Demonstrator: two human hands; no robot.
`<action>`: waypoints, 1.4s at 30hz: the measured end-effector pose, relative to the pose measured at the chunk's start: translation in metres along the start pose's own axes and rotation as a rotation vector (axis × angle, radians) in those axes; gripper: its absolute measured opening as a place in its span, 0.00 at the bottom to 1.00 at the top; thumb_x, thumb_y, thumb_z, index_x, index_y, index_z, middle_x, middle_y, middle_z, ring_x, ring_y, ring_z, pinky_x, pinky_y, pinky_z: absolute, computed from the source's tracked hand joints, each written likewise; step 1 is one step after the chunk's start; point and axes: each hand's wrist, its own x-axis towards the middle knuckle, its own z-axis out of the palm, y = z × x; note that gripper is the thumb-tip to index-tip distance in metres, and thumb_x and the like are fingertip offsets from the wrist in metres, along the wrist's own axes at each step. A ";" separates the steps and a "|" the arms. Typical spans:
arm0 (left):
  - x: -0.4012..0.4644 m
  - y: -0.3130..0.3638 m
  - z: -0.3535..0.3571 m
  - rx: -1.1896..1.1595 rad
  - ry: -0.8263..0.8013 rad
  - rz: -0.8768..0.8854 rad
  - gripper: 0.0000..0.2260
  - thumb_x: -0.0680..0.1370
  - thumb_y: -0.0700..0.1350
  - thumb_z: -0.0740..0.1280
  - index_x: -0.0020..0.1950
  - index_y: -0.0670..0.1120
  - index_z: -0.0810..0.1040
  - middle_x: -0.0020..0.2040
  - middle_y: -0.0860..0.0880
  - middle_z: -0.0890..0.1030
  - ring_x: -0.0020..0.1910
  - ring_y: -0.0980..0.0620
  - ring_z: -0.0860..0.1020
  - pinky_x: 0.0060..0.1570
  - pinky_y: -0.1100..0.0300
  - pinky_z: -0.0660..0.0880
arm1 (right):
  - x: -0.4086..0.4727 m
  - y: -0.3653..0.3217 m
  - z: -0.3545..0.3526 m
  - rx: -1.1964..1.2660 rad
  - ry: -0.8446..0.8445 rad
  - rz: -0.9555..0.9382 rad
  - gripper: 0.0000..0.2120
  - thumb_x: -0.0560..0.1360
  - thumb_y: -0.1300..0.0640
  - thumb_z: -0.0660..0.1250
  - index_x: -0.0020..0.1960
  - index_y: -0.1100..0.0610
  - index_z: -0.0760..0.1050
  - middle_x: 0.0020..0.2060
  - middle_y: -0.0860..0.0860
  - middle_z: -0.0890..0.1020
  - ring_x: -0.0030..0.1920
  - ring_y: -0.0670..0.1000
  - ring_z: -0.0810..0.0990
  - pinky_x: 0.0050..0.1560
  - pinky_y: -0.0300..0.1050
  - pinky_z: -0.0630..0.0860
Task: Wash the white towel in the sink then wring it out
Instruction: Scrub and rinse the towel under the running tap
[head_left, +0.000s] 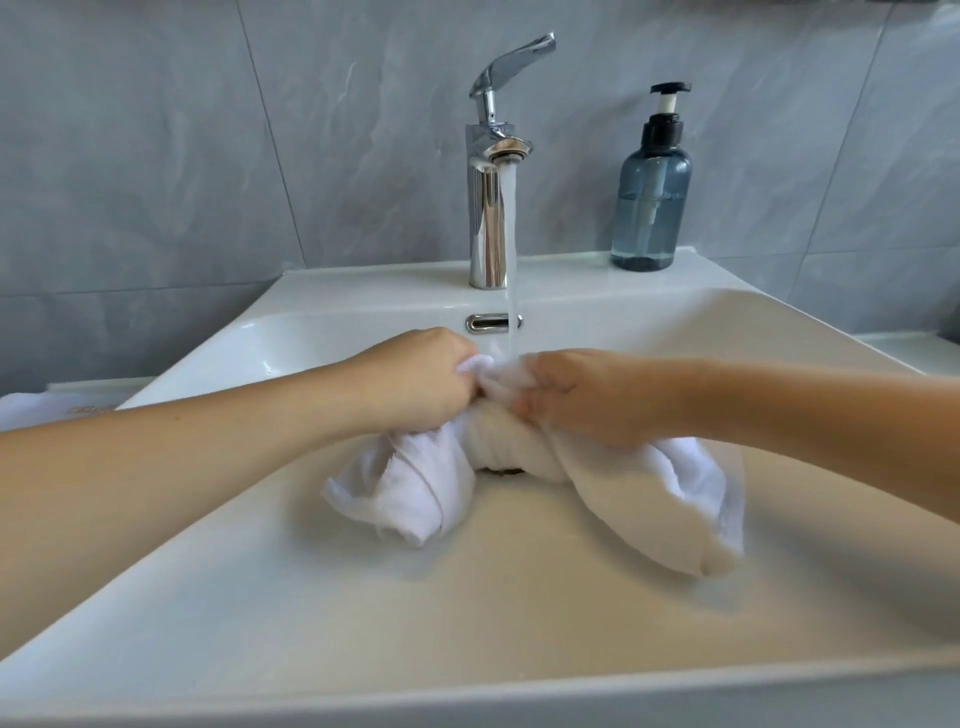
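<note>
Gripping towel (519, 457) — both fists

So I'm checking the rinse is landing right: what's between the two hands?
In the head view, a bunched fold of the white towel bridges the left hand and right hand, and the tap's water stream falls onto it.

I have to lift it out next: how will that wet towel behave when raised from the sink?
Probably floppy: the towel droops either side of both hands' grip. Likely heavy for its size and dripping, since the tap's stream runs onto it.
</note>
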 end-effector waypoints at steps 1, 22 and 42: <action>0.002 -0.003 -0.003 0.021 0.017 -0.039 0.14 0.80 0.42 0.59 0.34 0.45 0.66 0.33 0.50 0.72 0.30 0.51 0.69 0.28 0.58 0.62 | -0.002 -0.001 -0.003 0.019 -0.015 0.010 0.07 0.81 0.46 0.58 0.48 0.47 0.71 0.47 0.44 0.77 0.50 0.50 0.74 0.47 0.42 0.68; -0.013 0.003 -0.084 -0.914 -0.014 -0.268 0.12 0.65 0.50 0.64 0.45 0.47 0.75 0.42 0.46 0.73 0.40 0.46 0.71 0.45 0.54 0.66 | -0.028 0.005 -0.079 1.026 0.157 0.007 0.24 0.60 0.64 0.64 0.55 0.71 0.76 0.46 0.66 0.80 0.43 0.61 0.80 0.48 0.56 0.80; 0.002 -0.007 -0.011 0.126 0.275 0.180 0.17 0.69 0.34 0.59 0.53 0.50 0.67 0.56 0.52 0.67 0.55 0.46 0.63 0.57 0.52 0.63 | -0.004 -0.004 -0.004 -0.656 -0.059 0.029 0.27 0.81 0.39 0.50 0.72 0.54 0.64 0.65 0.58 0.70 0.65 0.61 0.68 0.62 0.55 0.68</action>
